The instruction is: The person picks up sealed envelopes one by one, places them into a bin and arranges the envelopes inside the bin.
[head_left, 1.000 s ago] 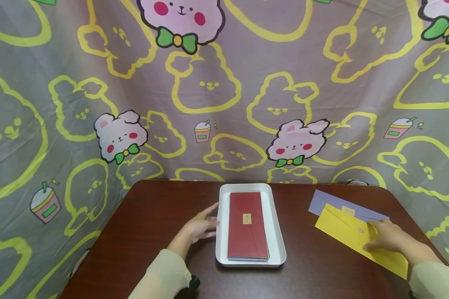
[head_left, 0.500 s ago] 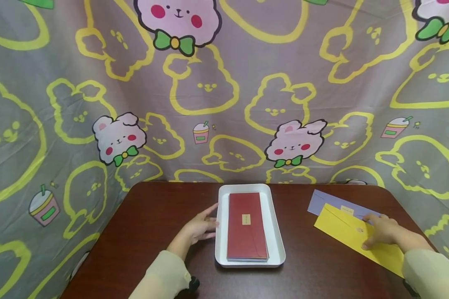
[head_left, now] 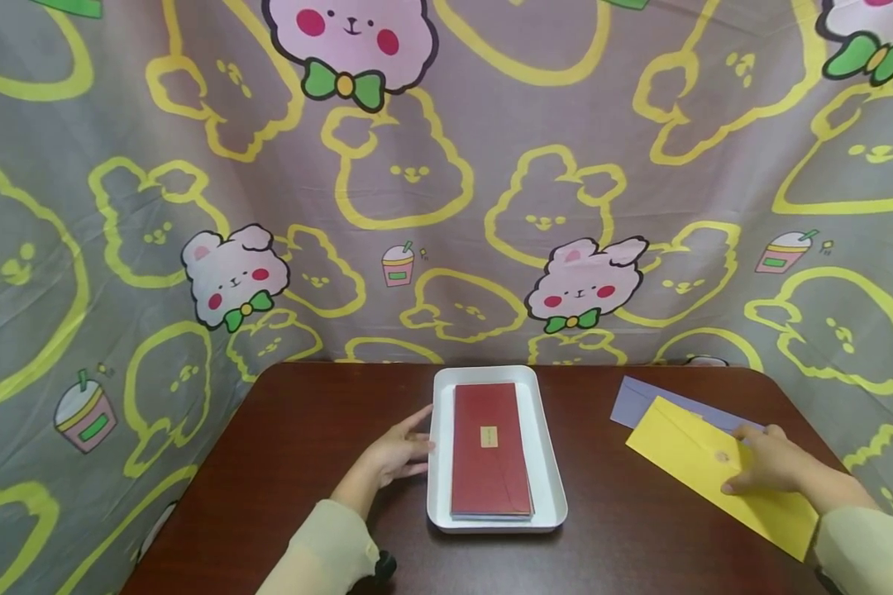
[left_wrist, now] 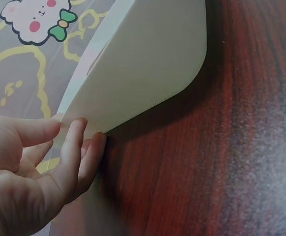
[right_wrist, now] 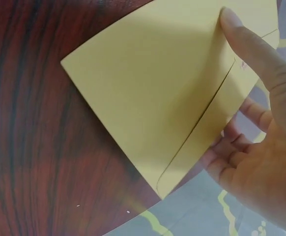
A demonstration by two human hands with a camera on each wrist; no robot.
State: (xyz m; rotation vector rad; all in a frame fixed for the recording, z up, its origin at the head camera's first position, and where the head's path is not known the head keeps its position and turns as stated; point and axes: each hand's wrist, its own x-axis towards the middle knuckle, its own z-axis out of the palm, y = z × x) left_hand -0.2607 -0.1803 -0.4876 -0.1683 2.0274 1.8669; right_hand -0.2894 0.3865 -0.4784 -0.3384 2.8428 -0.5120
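Observation:
My right hand [head_left: 774,463] pinches a yellow envelope [head_left: 680,450], thumb on its top face and fingers behind its far edge. The right wrist view shows this envelope [right_wrist: 143,83] tilted, with the flap's crease running along it. Partly covered by it, a purple envelope [head_left: 636,401] lies on the table. In the middle stands a white tray [head_left: 546,487] holding a stack of envelopes, a red envelope [head_left: 487,475] with a small gold label on top. My left hand [head_left: 394,454] touches the tray's left side; in the left wrist view its fingertips meet the outer wall and rim.
The dark red-brown wooden table [head_left: 305,438] carries all of these. Behind it and along both sides hangs a grey curtain [head_left: 432,149] printed with yellow outlines and white cartoon animals. A pale sleeve [head_left: 327,545] covers the left forearm.
My right hand has shifted its fingers to the yellow envelope's far edge and now grips it. The envelope has moved slightly and covers the purple one's label more. The left hand stays at the tray.

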